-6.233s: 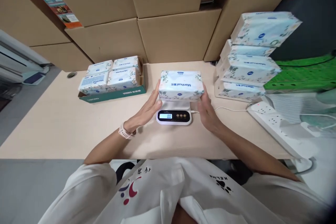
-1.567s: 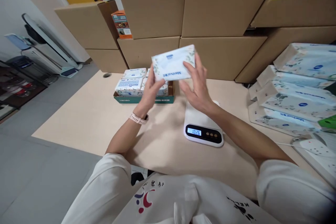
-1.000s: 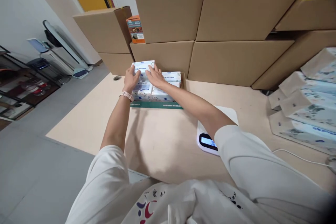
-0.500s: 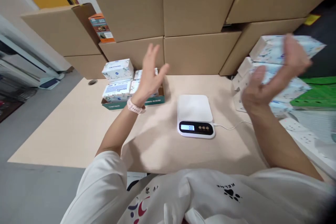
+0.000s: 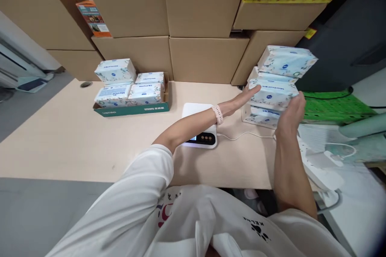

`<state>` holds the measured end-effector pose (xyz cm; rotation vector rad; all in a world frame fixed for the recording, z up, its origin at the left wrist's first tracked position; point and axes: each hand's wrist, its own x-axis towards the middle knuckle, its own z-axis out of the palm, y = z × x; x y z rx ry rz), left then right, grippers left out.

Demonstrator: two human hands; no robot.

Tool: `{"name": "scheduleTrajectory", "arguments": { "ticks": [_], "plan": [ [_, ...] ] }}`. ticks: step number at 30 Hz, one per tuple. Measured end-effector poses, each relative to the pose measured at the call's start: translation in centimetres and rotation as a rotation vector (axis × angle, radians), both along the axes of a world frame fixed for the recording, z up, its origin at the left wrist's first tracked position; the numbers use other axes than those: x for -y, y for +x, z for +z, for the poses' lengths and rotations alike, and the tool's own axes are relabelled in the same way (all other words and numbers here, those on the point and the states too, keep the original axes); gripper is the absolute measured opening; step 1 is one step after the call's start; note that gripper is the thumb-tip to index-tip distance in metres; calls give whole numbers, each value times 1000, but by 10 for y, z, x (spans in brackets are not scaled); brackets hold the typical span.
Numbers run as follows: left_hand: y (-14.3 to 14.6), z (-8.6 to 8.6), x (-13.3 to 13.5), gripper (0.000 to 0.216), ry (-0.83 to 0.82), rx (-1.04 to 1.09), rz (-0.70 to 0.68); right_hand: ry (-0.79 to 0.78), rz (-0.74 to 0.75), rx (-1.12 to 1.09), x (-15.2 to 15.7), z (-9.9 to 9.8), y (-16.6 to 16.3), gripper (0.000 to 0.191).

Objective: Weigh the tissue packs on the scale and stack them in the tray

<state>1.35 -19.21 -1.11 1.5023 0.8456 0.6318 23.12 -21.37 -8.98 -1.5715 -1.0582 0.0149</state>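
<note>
My left hand (image 5: 241, 99) reaches across above the white scale (image 5: 195, 111), its fingers stretched against the left end of a tissue pack (image 5: 270, 92). My right hand (image 5: 290, 112) presses on the right end of the same pack, so it is clamped between both palms. This pack sits at the front of a stack of tissue packs (image 5: 285, 61) at the right of the table. The scale's platform is bare and my forearm partly covers its display. At the left, a green tray (image 5: 132, 109) holds several tissue packs, with one pack (image 5: 114, 70) lying on top of them.
Large cardboard boxes (image 5: 205, 54) form a wall along the table's far edge. A white cable (image 5: 241, 135) runs from the scale toward a power strip (image 5: 313, 164) at the right. Green sheets (image 5: 334, 106) lie behind the stack.
The pack lifted off the scale now lies on top of the tray's packs at the left. Both hands let go, swung right, and closed on a pack in the right-hand stack.
</note>
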Motion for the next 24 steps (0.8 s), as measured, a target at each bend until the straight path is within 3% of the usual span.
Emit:
{"name": "scheduleTrajectory", "arguments": {
  "ticks": [5, 8, 11, 16, 20, 24],
  "plan": [
    [-98, 2, 42, 96, 113, 139, 6, 106, 321, -91, 43, 17, -79, 80],
    [-163, 4, 69, 89, 145, 205, 125, 49, 602, -121, 63, 19, -133, 84],
    [-206, 0, 82, 80, 125, 163, 232, -62, 833, -186, 69, 8, -170, 89],
    [-228, -26, 88, 79, 89, 121, 296, -148, 940, -262, 68, -14, -188, 84],
    [-227, -48, 94, 84, 61, 154, 274, -174, 895, -300, 73, -20, -185, 81],
    [-231, -72, 97, 77, -10, 199, 428, -128, 785, -279, 77, -25, -178, 75]
  ]
}}
